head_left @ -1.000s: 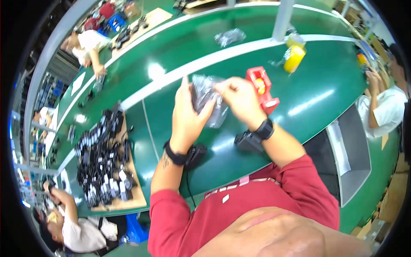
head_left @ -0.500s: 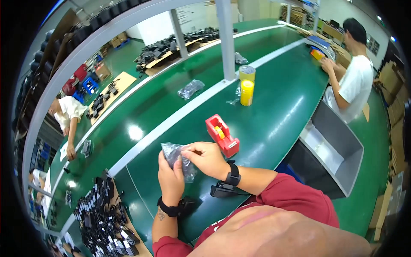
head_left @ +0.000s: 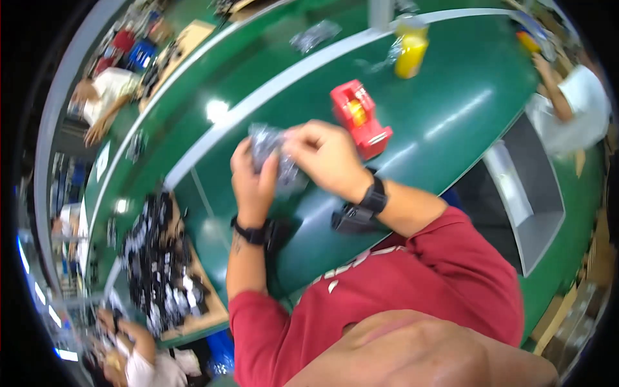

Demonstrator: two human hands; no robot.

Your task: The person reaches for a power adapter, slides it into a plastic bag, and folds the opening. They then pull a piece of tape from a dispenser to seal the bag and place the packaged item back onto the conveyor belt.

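My left hand (head_left: 253, 182) and my right hand (head_left: 325, 157) both grip a clear plastic bag (head_left: 276, 160) with something dark inside, held above the green table (head_left: 445, 109). The left hand holds its left side, the right hand pinches its upper right part. Both wrists wear black bands. A red tape dispenser (head_left: 358, 118) stands just right of my right hand. Two black parts lie on the table under my wrists, one (head_left: 351, 219) by the right wrist and one (head_left: 278, 230) by the left.
A board heaped with several black parts (head_left: 158, 267) lies at my left. A yellow bottle (head_left: 411, 46) stands at the far edge, with another clear bag (head_left: 314, 34) beyond a white strip. A grey bin (head_left: 525, 193) sits at right. Other people work at left, below left and right.
The view has swung; my hands still hold the bag, with the right hand now pinching its top. The tape dispenser stays beside my right hand.
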